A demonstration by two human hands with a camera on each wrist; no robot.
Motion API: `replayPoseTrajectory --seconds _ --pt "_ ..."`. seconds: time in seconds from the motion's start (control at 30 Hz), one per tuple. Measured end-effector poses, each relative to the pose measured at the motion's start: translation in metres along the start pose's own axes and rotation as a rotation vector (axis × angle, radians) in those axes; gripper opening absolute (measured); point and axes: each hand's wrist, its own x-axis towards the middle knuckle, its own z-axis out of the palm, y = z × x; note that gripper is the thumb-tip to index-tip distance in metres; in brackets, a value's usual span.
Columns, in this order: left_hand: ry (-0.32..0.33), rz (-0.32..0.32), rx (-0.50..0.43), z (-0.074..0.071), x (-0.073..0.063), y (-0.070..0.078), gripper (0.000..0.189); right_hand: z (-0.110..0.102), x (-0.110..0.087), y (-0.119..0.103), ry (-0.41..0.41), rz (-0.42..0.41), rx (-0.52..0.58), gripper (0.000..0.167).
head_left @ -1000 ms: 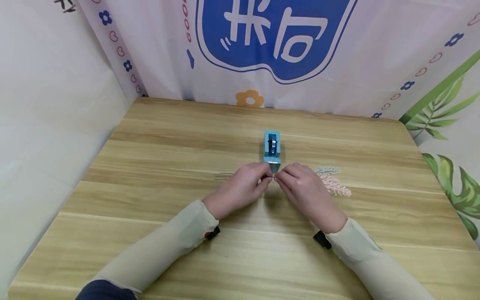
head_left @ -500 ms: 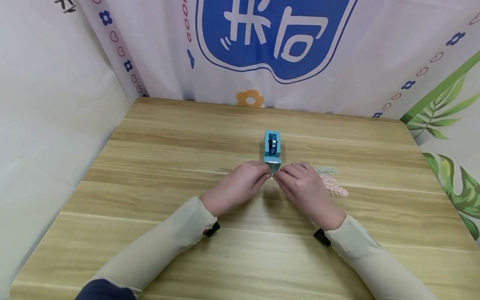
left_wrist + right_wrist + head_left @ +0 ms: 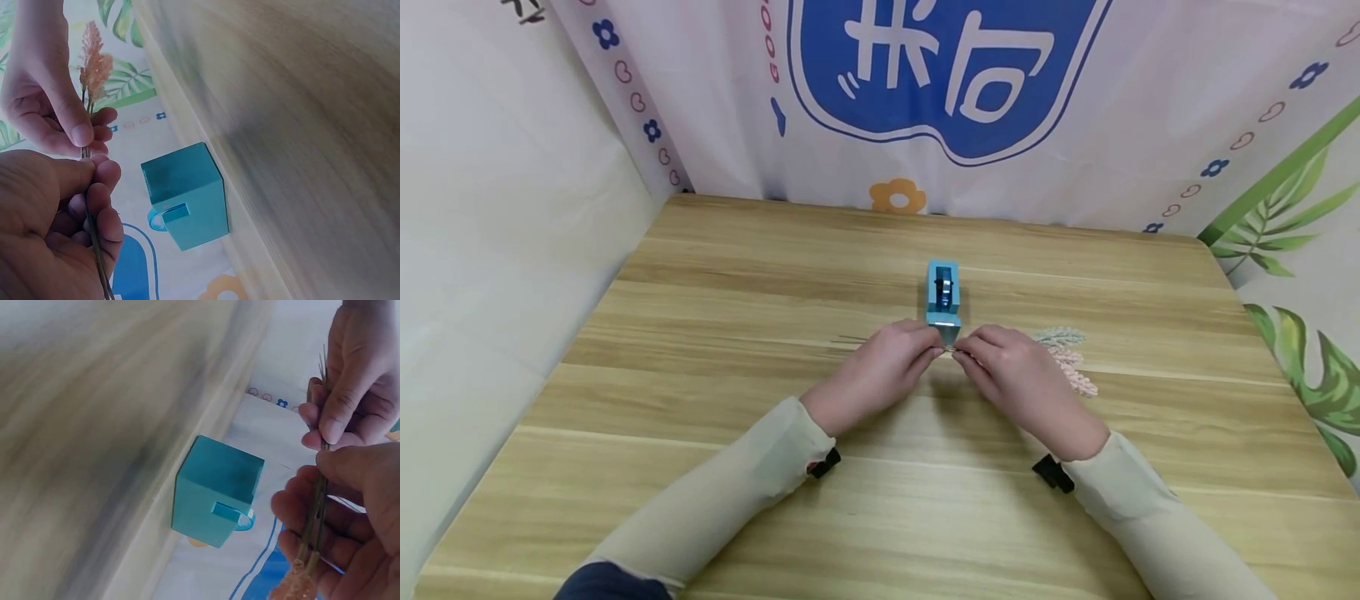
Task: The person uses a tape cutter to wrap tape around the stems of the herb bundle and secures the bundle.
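Observation:
In the head view, my left hand (image 3: 887, 362) and right hand (image 3: 1026, 379) meet fingertip to fingertip over the table, just in front of a blue tape dispenser (image 3: 943, 292). Both pinch a small bundle of thin flower stems (image 3: 319, 506) between thumb and fingers. The pink flower heads (image 3: 1075, 371) stick out past my right hand, with a pale green sprig (image 3: 1060, 336) beside them. Bare stem ends (image 3: 850, 339) reach out beyond my left hand. In the left wrist view, the pink blooms (image 3: 95, 65) rise above the right hand's fingers. The fingers hide the stems' middle part.
The wood-grain table (image 3: 737, 292) lies under both hands. Behind it hangs a white printed cloth (image 3: 730, 125) with a blue emblem. The dispenser's cutting end faces the hands, and a tape roll (image 3: 945, 287) sits in it.
My left thumb and fingers have drawn closer together around the stems. My right hand has shifted slightly right, and the flower heads have turned a little. The tape dispenser stays put.

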Motion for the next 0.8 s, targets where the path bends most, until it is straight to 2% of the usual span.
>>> replayPoseTrajectory --seconds 0.17,0.3,0.43,0.7,0.8 --pt "0.02 0.012 0.005 0.0004 -0.0007 -0.0006 0.017 -0.0033 0.0002 -0.0005 -0.035 0.002 -0.02 0.012" --pt "0.006 -0.002 -0.001 0.0013 -0.001 -0.0017 0.017 -0.0034 -0.0002 -0.0018 -0.055 0.012 -0.024 0.011" --pt "-0.003 -0.012 -0.002 0.002 -0.0013 -0.0026 0.017 -0.0025 -0.0002 -0.0025 -0.051 0.018 -0.018 0.01" --pt "0.013 0.02 0.039 0.0039 -0.0015 -0.0047 0.016 -0.0012 0.0006 -0.0027 -0.032 -0.003 -0.046 0.009" --pt "0.008 0.013 0.039 0.0044 -0.0011 -0.0047 0.017 -0.0007 0.0007 -0.0029 -0.032 0.0 -0.05 0.008"
